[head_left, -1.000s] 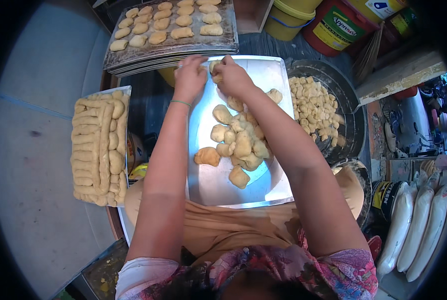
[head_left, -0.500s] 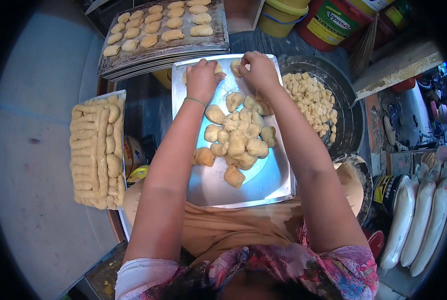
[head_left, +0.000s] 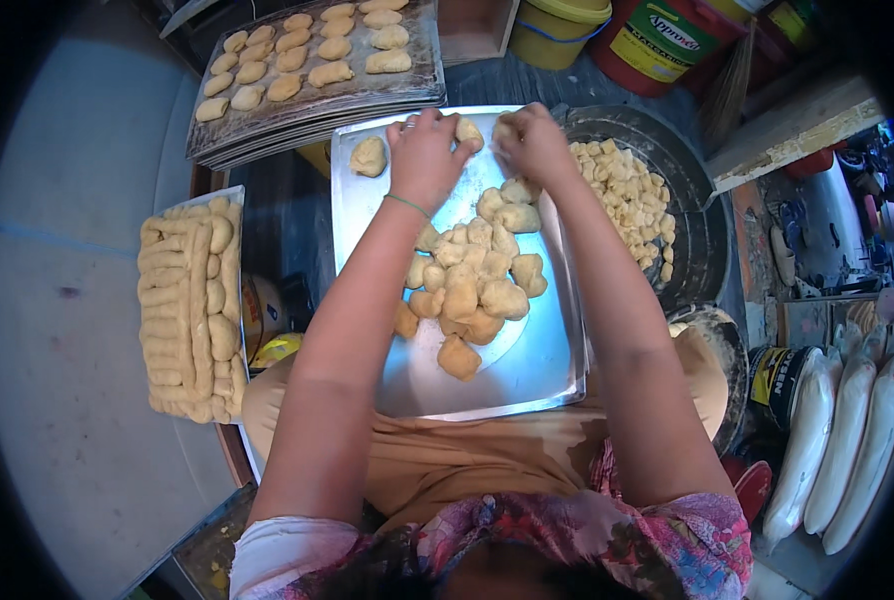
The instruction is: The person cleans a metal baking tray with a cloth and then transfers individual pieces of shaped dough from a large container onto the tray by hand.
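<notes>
A shiny metal tray (head_left: 407,385) rests across my lap with a heap of pale dough pieces (head_left: 462,290) in its middle. At the tray's far edge, my left hand (head_left: 429,160) curls its fingers and thumb round a small dough piece (head_left: 469,132). My right hand (head_left: 535,148) is just to the right, fingers bent and pinched over another dough piece (head_left: 505,132), partly hidden and a little blurred. One rounded dough piece (head_left: 369,156) lies alone in the far left corner, beside my left hand.
Stacked baking trays (head_left: 317,95) with shaped dough stand at the far left. A tray of dough ropes (head_left: 189,310) is on the left. To the right sits a dark round basin (head_left: 702,240) holding small dough chunks (head_left: 622,205). Buckets (head_left: 557,30) line the back.
Both hands have shifted right along the tray's far edge. The corner dough piece, mostly covered by my left hand before, now shows fully. The tray appears slightly further left in view.
</notes>
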`<state>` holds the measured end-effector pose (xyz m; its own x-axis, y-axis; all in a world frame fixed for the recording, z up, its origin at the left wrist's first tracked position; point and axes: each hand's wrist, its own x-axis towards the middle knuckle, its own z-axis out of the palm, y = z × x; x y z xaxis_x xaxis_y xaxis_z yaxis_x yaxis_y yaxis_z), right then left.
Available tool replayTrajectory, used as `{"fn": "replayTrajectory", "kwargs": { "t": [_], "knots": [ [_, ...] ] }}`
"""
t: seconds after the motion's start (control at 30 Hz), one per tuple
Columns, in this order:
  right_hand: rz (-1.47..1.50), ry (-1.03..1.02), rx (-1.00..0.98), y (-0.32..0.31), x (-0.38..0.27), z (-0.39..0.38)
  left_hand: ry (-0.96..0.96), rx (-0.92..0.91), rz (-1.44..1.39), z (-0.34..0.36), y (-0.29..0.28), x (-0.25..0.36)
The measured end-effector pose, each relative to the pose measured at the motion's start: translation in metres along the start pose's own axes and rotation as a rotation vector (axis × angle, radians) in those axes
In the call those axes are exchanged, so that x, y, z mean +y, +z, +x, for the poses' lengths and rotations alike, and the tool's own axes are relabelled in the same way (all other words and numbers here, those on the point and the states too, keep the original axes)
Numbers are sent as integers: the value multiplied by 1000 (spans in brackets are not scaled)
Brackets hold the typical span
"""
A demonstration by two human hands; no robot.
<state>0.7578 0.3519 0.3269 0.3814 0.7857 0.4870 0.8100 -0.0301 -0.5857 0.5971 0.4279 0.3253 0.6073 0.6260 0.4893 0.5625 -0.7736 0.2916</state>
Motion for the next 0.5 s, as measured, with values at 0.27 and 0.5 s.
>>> {"fn": "replayTrajectory", "kwargs": {
  "t": [0.27,0.5],
  "knots": [
    [-71,-92,-168,7,2,-5,88,6,-4,-3,17,-11],
    [-393,-170,-151,25,-15,5,-188,-69,196,-25,-10,-34]
  ]
}}
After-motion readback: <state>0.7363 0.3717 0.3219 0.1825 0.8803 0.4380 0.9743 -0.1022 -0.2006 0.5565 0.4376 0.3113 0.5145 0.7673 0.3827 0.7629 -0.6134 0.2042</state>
